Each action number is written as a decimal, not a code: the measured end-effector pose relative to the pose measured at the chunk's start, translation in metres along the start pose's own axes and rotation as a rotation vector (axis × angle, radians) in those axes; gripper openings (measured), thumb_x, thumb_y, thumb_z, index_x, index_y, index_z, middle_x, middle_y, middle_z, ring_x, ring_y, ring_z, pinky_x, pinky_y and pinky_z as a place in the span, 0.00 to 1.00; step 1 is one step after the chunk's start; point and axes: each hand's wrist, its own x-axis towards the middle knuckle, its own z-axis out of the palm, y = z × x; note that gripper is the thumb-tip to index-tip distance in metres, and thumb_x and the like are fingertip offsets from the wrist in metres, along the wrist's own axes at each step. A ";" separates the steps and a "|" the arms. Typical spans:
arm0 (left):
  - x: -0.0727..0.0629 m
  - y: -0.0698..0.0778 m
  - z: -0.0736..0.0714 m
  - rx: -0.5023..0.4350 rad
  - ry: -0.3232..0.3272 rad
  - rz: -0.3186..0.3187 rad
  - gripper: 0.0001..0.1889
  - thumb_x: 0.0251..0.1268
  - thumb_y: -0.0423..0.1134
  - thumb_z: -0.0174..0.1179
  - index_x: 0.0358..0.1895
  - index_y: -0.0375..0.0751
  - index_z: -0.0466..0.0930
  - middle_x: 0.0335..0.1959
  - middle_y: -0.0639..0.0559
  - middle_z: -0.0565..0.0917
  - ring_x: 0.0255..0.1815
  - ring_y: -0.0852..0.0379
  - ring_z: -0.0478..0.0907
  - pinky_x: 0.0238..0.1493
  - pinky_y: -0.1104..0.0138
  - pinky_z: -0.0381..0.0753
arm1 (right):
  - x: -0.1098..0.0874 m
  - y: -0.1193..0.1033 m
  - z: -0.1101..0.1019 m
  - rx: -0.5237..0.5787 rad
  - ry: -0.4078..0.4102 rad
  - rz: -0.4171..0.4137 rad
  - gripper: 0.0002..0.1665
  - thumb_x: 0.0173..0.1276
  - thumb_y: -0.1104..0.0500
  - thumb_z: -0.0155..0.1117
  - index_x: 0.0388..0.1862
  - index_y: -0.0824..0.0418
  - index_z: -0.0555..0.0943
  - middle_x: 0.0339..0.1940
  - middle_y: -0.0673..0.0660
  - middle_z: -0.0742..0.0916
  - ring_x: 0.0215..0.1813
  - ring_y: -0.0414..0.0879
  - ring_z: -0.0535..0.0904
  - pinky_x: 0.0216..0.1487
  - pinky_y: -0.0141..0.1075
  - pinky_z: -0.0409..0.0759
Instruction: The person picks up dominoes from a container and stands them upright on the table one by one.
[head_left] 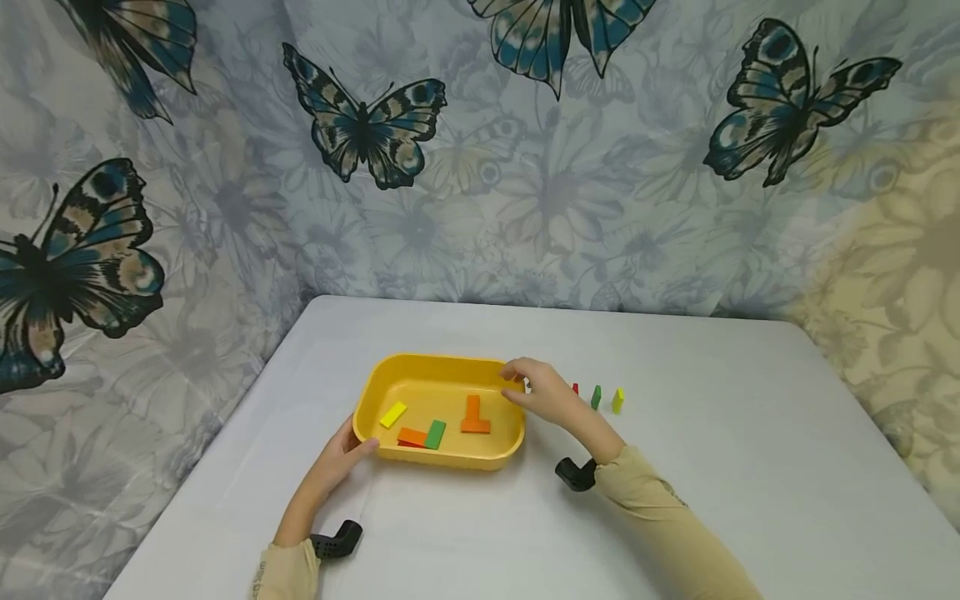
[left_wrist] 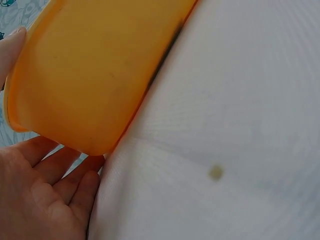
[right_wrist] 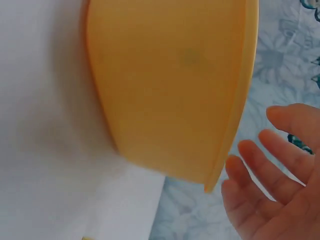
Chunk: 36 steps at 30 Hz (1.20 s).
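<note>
A yellow plastic tray [head_left: 450, 461] sits on the white table. Inside it lie a yellow block [head_left: 393, 414], an orange block [head_left: 412, 436] over a red one, a green block [head_left: 435, 434], and orange blocks [head_left: 474, 426] in an upside-down T. My left hand [head_left: 337, 458] holds the tray's left front corner, thumb at the rim and fingers against the outside; in the left wrist view the fingers [left_wrist: 75, 182] reach behind the end wall. At the right back corner, my right hand [head_left: 543, 392] hovers by the rim, thumb and fingers apart, with nothing visible between them.
To the right of the tray, a red block [head_left: 575, 388], a green block [head_left: 596, 397] and a yellow block [head_left: 618, 401] stand upright on the table [head_left: 735, 467]. Black wrist devices [head_left: 576, 474] are strapped to both arms. A butterfly-patterned wall [head_left: 480, 233] rises behind.
</note>
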 end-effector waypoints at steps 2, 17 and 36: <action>0.000 -0.001 -0.001 -0.010 -0.002 0.001 0.35 0.61 0.35 0.56 0.68 0.33 0.48 0.66 0.37 0.56 0.62 0.43 0.59 0.58 0.54 0.60 | 0.007 -0.001 0.006 0.026 -0.014 0.013 0.14 0.59 0.65 0.62 0.43 0.70 0.77 0.39 0.63 0.81 0.39 0.52 0.75 0.40 0.41 0.76; -0.015 -0.006 0.002 -0.012 0.036 -0.020 0.34 0.61 0.34 0.55 0.67 0.31 0.50 0.65 0.35 0.57 0.62 0.42 0.58 0.58 0.53 0.59 | 0.029 -0.019 0.059 -0.429 -0.221 0.131 0.17 0.55 0.63 0.65 0.44 0.62 0.77 0.38 0.56 0.78 0.35 0.48 0.74 0.31 0.38 0.76; -0.002 0.000 -0.002 -0.004 0.010 -0.025 0.35 0.61 0.34 0.56 0.68 0.33 0.48 0.66 0.37 0.56 0.62 0.43 0.58 0.58 0.54 0.59 | 0.024 -0.015 0.064 -0.575 -0.321 0.121 0.15 0.62 0.66 0.58 0.41 0.46 0.81 0.32 0.50 0.71 0.30 0.45 0.68 0.24 0.32 0.70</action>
